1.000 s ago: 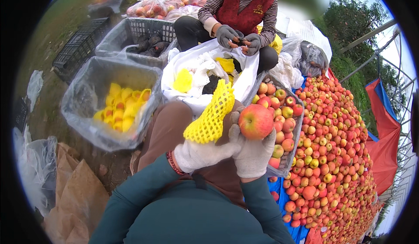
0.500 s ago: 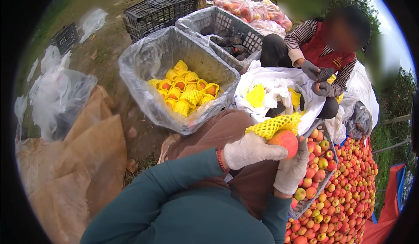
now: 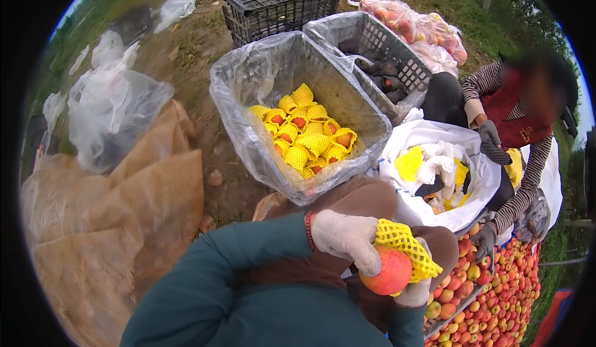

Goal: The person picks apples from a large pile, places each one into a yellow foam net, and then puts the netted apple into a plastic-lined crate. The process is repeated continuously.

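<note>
A red apple (image 3: 386, 273) is held in front of my lap between both hands, partly inside a yellow foam net sleeve (image 3: 406, 245). My left hand (image 3: 345, 236), in a pale work glove, is closed on it with the thumb against the apple's skin. Behind and below the net, my right hand (image 3: 415, 291), gloved too, supports the apple from the far side; its fingers are largely hidden. The net covers the apple's upper right side, and its loose end sticks out to the right. Yellow-netted apples (image 3: 310, 141) lie in a plastic-lined crate (image 3: 247, 77) beyond my knees.
Right of that crate, a white sack (image 3: 397, 160) holds foam nets. A second lined crate (image 3: 413, 73) contains dark-netted fruit. Loose apples (image 3: 490, 310) are heaped at right. Opposite, a person's gloved hand (image 3: 486, 241) reaches to them. Brown sheeting (image 3: 118, 235) lies at left.
The apple and both hands have come lower, and the net now drapes to the right over the apple. The other person's one hand has dropped to the loose apples. The whole view has shifted.
</note>
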A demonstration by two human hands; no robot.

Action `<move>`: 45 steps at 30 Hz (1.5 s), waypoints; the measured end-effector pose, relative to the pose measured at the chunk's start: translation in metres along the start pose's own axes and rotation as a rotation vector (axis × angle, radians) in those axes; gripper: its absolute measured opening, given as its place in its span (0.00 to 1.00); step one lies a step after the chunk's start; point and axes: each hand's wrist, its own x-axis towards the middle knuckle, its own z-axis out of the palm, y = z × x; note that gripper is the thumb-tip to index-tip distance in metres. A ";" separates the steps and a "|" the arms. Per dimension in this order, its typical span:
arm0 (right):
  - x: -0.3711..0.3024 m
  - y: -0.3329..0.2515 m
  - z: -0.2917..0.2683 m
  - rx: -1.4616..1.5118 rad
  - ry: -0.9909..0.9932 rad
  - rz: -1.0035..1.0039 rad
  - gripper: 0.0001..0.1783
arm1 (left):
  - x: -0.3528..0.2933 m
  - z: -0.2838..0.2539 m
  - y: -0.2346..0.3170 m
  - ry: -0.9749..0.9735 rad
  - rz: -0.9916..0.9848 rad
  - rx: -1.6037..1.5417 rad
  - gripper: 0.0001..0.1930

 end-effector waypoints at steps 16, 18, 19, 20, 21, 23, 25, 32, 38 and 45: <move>0.060 -0.048 0.055 -0.990 -0.243 -0.745 0.14 | 0.021 -0.056 0.018 0.803 0.277 0.503 0.28; 0.061 -0.040 0.078 -1.437 -0.523 -0.786 0.11 | 0.020 -0.063 0.016 0.795 0.453 0.568 0.28; 0.068 -0.037 0.071 -1.521 -0.473 -0.795 0.08 | 0.018 -0.062 0.019 0.771 0.512 0.490 0.30; 0.081 -0.036 0.059 -1.599 -0.418 -0.805 0.08 | 0.019 -0.053 0.025 0.745 0.532 0.011 0.30; 0.097 -0.052 0.048 -1.516 -0.222 -0.822 0.07 | 0.018 -0.052 0.030 0.813 0.453 0.218 0.31; 0.116 -0.068 0.028 -1.309 0.055 -0.748 0.07 | 0.022 -0.057 0.032 0.886 0.377 0.486 0.31; 0.118 -0.065 0.044 -1.328 0.043 -0.850 0.07 | 0.025 -0.068 0.021 0.941 0.329 0.843 0.30; 0.128 -0.061 0.040 -1.451 -0.101 -0.579 0.07 | 0.011 -0.097 0.023 0.871 0.436 0.349 0.26; 0.128 -0.067 0.054 -1.367 -0.352 -0.449 0.09 | 0.002 -0.143 0.083 0.919 0.317 0.760 0.26; 0.119 -0.057 -0.001 -0.890 0.092 0.020 0.07 | -0.097 -0.326 0.157 1.564 -0.307 1.329 0.31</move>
